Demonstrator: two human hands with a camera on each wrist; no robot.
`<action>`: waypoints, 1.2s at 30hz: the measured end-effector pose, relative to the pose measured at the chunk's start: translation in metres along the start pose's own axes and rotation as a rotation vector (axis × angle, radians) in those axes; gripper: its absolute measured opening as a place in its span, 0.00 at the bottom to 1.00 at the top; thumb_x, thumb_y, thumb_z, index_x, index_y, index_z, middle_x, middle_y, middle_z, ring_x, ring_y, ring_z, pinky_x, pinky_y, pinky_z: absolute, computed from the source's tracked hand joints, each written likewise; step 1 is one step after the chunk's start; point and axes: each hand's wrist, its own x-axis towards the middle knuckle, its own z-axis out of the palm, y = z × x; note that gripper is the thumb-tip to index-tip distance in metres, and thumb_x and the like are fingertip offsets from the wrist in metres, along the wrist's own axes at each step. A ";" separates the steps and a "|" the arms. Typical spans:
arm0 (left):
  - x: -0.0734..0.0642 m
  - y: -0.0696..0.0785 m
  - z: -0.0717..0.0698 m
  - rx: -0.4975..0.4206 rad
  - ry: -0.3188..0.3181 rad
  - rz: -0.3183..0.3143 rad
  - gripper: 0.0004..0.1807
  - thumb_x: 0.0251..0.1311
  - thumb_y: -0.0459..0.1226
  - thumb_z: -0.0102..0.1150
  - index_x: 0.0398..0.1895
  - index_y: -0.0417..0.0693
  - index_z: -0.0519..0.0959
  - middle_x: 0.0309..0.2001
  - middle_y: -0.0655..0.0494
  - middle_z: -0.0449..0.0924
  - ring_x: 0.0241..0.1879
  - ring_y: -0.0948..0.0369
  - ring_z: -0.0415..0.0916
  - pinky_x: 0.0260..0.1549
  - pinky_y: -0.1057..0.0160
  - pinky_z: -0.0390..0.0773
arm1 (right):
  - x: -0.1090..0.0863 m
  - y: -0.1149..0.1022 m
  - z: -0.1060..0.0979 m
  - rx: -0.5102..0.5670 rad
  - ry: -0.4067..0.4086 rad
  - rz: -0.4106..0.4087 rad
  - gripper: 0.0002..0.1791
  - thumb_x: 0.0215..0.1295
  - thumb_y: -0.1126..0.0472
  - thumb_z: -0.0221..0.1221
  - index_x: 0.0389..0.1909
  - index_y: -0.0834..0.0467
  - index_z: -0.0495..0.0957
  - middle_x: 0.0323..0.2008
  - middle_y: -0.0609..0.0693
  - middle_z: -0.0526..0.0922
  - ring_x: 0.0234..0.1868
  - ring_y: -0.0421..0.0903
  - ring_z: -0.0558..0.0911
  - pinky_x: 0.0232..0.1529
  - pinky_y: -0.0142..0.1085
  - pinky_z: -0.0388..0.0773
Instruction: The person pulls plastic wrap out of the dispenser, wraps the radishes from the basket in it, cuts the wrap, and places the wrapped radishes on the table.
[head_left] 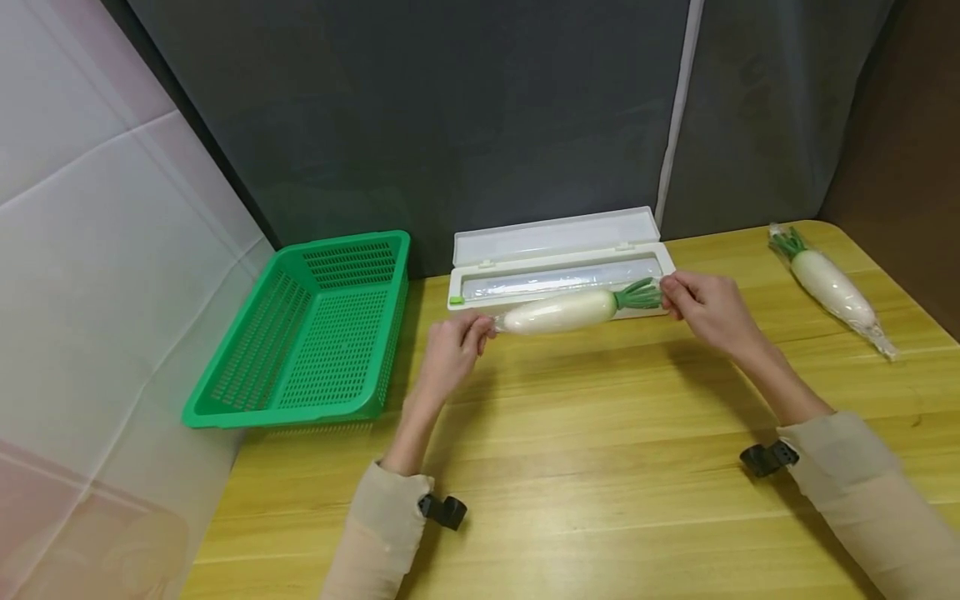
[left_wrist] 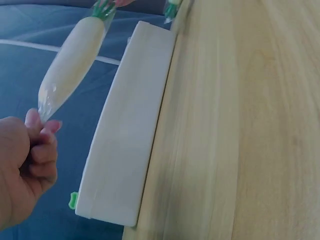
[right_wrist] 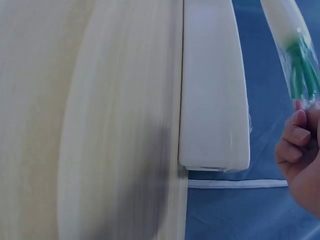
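A white radish (head_left: 562, 312) with green stems, wrapped in clear plastic film, is held up level between both hands. My left hand (head_left: 452, 348) pinches the twisted film at its root end, which the left wrist view shows closely. At the stem end, my right hand (head_left: 708, 310) pinches the film just past the green stems (right_wrist: 301, 70). Behind and below the radish stands a white cling film dispenser (head_left: 459, 279), its lid (head_left: 555, 237) raised, with a roll of clear film (head_left: 562, 278) inside. Part of the dispenser's front is hidden by the radish.
A green plastic basket (head_left: 378, 367) stands at the left of the wooden table (head_left: 585, 467). Another wrapped radish (head_left: 832, 286) lies at the right, near the back edge. A dark panel (head_left: 450, 117) rises behind the table, and a pale sheet (head_left: 127, 275) hangs at the left.
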 end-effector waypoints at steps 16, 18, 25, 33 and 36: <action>-0.003 -0.012 -0.001 -0.379 -0.032 -0.244 0.06 0.60 0.22 0.64 0.39 0.27 0.86 0.34 0.37 0.87 0.31 0.49 0.87 0.34 0.50 0.85 | 0.002 -0.001 -0.002 0.169 -0.039 0.114 0.07 0.64 0.71 0.66 0.40 0.68 0.87 0.31 0.61 0.88 0.28 0.32 0.84 0.32 0.23 0.79; -0.003 -0.011 -0.001 -0.420 -0.038 -0.251 0.07 0.62 0.21 0.62 0.40 0.26 0.85 0.36 0.35 0.86 0.34 0.46 0.87 0.36 0.54 0.85 | 0.002 -0.002 -0.002 0.183 -0.034 0.110 0.07 0.63 0.71 0.66 0.41 0.68 0.88 0.31 0.61 0.88 0.28 0.32 0.84 0.32 0.23 0.79; -0.002 -0.009 0.000 -0.520 -0.094 -0.243 0.08 0.68 0.21 0.55 0.44 0.23 0.81 0.43 0.32 0.84 0.44 0.40 0.84 0.46 0.49 0.82 | 0.002 -0.002 -0.005 0.290 -0.036 0.107 0.07 0.65 0.73 0.64 0.42 0.71 0.86 0.30 0.56 0.88 0.27 0.33 0.85 0.33 0.25 0.80; -0.002 -0.001 0.005 -0.568 -0.177 -0.156 0.19 0.70 0.24 0.54 0.62 0.26 0.72 0.52 0.31 0.81 0.47 0.34 0.80 0.48 0.51 0.82 | 0.001 0.001 -0.003 0.385 -0.053 0.091 0.07 0.69 0.74 0.59 0.42 0.75 0.83 0.27 0.43 0.87 0.26 0.35 0.84 0.31 0.31 0.83; -0.001 0.003 0.008 -0.491 -0.200 -0.144 0.23 0.68 0.30 0.61 0.65 0.33 0.73 0.55 0.37 0.81 0.49 0.41 0.82 0.48 0.57 0.82 | 0.001 0.001 -0.002 0.392 -0.043 0.081 0.07 0.70 0.74 0.58 0.42 0.75 0.83 0.27 0.43 0.86 0.27 0.36 0.84 0.31 0.30 0.83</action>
